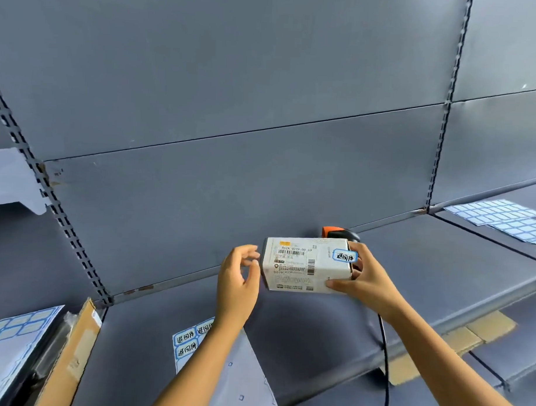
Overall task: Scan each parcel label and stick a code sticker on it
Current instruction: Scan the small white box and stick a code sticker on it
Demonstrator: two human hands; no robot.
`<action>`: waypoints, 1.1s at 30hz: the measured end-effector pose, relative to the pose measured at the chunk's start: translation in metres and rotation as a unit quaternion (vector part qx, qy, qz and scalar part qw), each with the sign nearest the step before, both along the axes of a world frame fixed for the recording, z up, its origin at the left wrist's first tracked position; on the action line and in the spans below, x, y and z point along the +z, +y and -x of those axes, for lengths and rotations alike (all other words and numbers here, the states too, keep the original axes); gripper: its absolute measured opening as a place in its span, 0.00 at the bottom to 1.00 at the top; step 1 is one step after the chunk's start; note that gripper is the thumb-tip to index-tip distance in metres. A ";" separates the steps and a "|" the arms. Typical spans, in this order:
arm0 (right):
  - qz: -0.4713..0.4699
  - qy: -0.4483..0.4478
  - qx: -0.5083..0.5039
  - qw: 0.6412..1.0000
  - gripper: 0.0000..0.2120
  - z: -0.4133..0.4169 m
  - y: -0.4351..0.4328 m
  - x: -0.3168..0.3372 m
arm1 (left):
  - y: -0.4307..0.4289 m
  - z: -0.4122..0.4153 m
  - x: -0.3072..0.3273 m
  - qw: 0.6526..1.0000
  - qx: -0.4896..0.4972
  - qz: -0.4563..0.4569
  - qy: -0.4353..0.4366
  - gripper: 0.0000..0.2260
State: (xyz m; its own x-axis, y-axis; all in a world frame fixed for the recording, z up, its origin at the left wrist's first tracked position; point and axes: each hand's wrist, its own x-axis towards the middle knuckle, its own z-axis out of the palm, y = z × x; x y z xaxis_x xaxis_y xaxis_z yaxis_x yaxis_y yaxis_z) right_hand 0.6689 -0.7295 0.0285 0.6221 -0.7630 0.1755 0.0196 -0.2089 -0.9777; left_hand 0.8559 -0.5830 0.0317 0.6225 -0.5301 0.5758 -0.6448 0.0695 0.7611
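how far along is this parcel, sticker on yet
Done: a blue-bordered code sticker sits on the parcel by its right end. In hand: the right hand grips that end; the left hand is open beside the left end. The scanner lies behind it on the shelf, unheld; whether the label was scanned cannot be told. Left: setting it down; the sticker sheet has more stickers.

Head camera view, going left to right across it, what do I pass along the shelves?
cardboard box → sheet of written stickers → left hand, open beside the parcel → parcel → right hand, gripping the parcel's end → blank sticker sheets
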 end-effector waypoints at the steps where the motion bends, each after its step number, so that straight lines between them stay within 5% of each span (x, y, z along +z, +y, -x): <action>1: 0.000 -0.009 -0.021 1.000 0.31 0.010 0.006 0.003 | 0.004 0.004 -0.001 1.000 -0.007 -0.004 0.004 0.10; 12: -0.043 -0.054 -0.251 0.966 0.31 0.155 0.125 -0.007 | 0.036 0.108 -0.003 0.973 -0.227 -0.044 -0.004 0.08; 21: -0.050 -0.027 -0.445 0.894 0.34 0.340 0.208 -0.026 | 0.041 0.281 -0.037 0.891 -0.434 -0.136 -0.010 0.11; 33: -0.056 0.042 -0.588 0.806 0.35 0.590 0.317 -0.033 | 0.071 0.542 -0.066 0.791 -0.573 -0.200 -0.081 0.10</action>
State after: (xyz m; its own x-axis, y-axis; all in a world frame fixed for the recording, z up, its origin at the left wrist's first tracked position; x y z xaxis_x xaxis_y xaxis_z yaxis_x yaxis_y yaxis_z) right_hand 0.0788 -0.4128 -0.0047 -0.5373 -0.8413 0.0591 -0.1943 0.0553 -0.9794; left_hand 0.3143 -0.5124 -0.0339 -0.4635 -0.8523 0.2424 -0.4240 0.4535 0.7839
